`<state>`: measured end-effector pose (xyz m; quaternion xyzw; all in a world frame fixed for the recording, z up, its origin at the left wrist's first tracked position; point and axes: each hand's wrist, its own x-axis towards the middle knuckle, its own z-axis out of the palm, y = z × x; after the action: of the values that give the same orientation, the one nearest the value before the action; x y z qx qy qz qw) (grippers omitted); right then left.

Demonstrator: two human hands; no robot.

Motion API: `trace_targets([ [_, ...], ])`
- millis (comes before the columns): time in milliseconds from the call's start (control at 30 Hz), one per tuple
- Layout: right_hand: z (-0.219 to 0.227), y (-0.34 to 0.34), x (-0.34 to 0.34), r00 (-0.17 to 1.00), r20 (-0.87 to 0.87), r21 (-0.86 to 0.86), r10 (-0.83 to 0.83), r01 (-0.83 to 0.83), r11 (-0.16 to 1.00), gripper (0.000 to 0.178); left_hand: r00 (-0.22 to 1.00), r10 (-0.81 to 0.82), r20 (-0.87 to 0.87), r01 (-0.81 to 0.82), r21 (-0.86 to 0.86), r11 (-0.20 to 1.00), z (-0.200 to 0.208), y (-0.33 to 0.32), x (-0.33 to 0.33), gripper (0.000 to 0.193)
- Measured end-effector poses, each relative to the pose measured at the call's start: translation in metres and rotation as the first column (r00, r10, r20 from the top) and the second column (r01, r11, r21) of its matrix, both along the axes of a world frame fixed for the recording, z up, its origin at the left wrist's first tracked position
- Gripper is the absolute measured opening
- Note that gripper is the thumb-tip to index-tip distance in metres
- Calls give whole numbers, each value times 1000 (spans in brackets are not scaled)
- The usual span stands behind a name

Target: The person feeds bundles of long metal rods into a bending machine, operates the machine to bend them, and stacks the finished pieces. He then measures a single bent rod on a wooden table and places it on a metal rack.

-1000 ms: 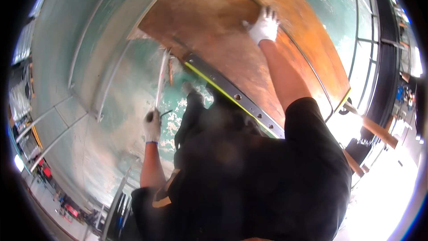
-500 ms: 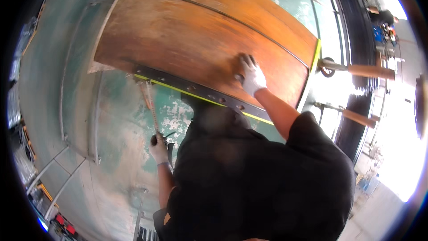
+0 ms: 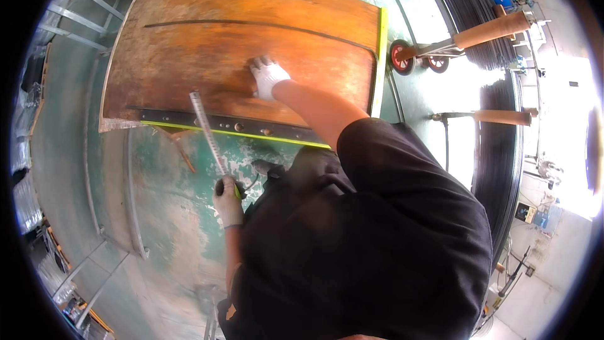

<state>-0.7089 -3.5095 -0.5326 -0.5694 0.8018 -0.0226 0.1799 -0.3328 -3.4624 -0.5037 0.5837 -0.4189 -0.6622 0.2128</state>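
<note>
A tape measure [image 3: 238,191] sits in my gloved left hand [image 3: 227,201], which is closed round it at the near side of the table. Its pale blade [image 3: 206,127] sticks out away from me, over the near edge of a brown wooden tabletop [image 3: 189,69]. On that tabletop, right of its middle, rests my right hand [image 3: 268,78] in a white glove, fingers stretched out and no object visible in it. A black strip with holes [image 3: 214,119] and a yellow-green line [image 3: 251,135] run along the near edge. Part of my left hand's grip is hidden.
A long dark rod [image 3: 264,24] lies across the tabletop. A yellow-green edge [image 3: 382,56] bounds its right end. Beyond stand red wheels [image 3: 402,56], brown rollers [image 3: 492,30] and stacked black strips [image 3: 497,151]. Grey metal rails [image 3: 132,189] stand on the left.
The view has turned, and the tabletop sits further left. My right hand stays on the board. The tape blade now reaches over the near edge of the tabletop instead of beside its left end.
</note>
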Motion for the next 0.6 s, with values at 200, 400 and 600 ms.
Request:
trace_targets([
  [200, 101, 99, 30, 649, 753, 37, 114, -215, 976, 74, 989, 36, 140, -39, 18, 999, 34, 61, -65, 30],
  [400, 100, 211, 5, 423, 892, 47, -156, 255, 966, 29, 968, -59, 245, 68, -30, 997, 22, 164, -161, 28],
  [600, 95, 276, -89, 412, 866, 35, -282, 515, 857, 26, 933, -221, 285, 238, -24, 971, 39, 242, -197, 36],
])
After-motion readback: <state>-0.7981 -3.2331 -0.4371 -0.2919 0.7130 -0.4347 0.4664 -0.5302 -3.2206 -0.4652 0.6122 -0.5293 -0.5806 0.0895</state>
